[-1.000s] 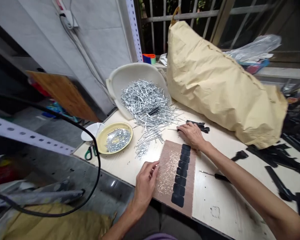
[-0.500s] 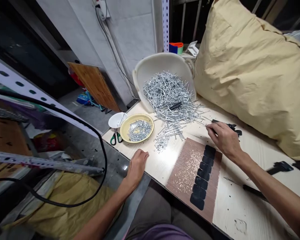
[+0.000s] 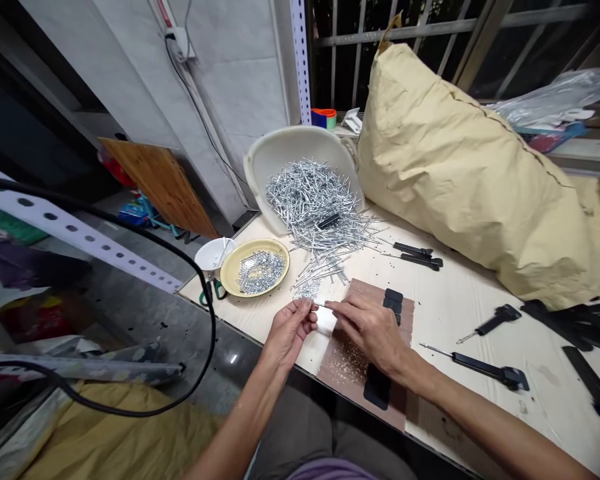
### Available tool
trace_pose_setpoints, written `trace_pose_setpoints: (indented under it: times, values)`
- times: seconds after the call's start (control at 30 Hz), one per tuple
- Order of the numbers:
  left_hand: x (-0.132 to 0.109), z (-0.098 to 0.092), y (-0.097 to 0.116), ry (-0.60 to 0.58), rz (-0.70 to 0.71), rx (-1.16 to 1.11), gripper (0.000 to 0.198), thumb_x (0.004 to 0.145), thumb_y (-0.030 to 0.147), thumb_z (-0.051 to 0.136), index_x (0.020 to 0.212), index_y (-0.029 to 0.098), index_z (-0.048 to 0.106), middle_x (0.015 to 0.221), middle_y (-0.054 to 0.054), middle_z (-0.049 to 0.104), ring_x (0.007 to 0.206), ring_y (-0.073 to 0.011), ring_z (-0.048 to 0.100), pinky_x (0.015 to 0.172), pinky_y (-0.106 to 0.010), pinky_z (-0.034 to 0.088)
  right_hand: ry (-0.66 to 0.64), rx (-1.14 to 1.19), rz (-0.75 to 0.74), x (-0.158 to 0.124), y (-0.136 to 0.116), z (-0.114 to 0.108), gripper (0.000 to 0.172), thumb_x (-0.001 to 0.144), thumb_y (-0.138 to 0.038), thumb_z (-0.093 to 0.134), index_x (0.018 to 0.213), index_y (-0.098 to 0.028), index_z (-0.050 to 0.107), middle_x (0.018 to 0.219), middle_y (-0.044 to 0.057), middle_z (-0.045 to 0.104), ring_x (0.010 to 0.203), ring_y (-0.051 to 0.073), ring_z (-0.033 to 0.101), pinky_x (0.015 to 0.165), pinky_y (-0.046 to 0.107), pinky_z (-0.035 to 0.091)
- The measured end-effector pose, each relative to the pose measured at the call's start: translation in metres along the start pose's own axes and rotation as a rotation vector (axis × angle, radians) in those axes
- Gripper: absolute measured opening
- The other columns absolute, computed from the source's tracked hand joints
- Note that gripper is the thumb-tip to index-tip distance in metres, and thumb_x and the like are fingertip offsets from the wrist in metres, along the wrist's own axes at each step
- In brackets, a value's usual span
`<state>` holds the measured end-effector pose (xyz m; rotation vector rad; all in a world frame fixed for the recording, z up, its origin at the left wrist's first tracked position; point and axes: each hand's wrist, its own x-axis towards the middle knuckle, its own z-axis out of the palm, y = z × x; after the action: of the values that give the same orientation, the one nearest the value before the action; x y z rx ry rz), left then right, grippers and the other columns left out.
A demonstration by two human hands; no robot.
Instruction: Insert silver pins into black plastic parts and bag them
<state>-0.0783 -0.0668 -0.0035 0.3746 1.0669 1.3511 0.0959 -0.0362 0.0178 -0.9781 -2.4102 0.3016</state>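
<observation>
My left hand (image 3: pixel 293 329) and my right hand (image 3: pixel 367 327) meet over the near edge of the pale table (image 3: pixel 445 293), fingertips pinched on a thin metal pin (image 3: pixel 319 305) held between them. Below them lies a brown board (image 3: pixel 347 360) carrying a row of black oblong pieces (image 3: pixel 393 300), partly hidden by my right hand. Behind lies a heap of silvery pins (image 3: pixel 315 207) spilling out of a tipped white tub (image 3: pixel 280 150).
A yellow dish of small metal bits (image 3: pixel 254 267), a white bowl (image 3: pixel 211 253) and green-handled scissors (image 3: pixel 210 290) sit at the table's left. A big tan sack (image 3: pixel 460 167) fills the back. Black handled tools (image 3: pixel 485 370) lie at right. A black cable (image 3: pixel 200 293) loops left.
My right hand came back from the pin heap to the board with a pin. My left hand rose from the table edge and met it. The view shifted.
</observation>
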Motion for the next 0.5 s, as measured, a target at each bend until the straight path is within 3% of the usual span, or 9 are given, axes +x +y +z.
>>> trace_pose_setpoints:
  times: [0.2, 0.5]
  values:
    - [-0.004, 0.018, -0.003, -0.016, 0.031, -0.074, 0.028, 0.061, 0.024, 0.08, 0.078, 0.01, 0.063, 0.071, -0.002, 0.063, 0.059, -0.0073, 0.057, 0.059, -0.021, 0.052, -0.003, -0.095, 0.007, -0.005, 0.0, -0.005, 0.03, 0.096, -0.027, 0.039, 0.119, -0.029, 0.058, 0.085, 0.003, 0.062, 0.077, 0.014, 0.056, 0.066, 0.023, 0.04]
    - [-0.004, 0.022, -0.006, 0.009, 0.027, -0.118, 0.026, 0.061, 0.023, 0.079, 0.077, 0.01, 0.063, 0.072, -0.002, 0.063, 0.061, -0.0069, 0.057, 0.064, -0.021, 0.052, 0.03, -0.164, 0.038, -0.004, -0.003, -0.006, 0.028, 0.095, -0.026, 0.04, 0.114, -0.028, 0.06, 0.08, 0.003, 0.061, 0.073, 0.014, 0.054, 0.06, 0.023, 0.035]
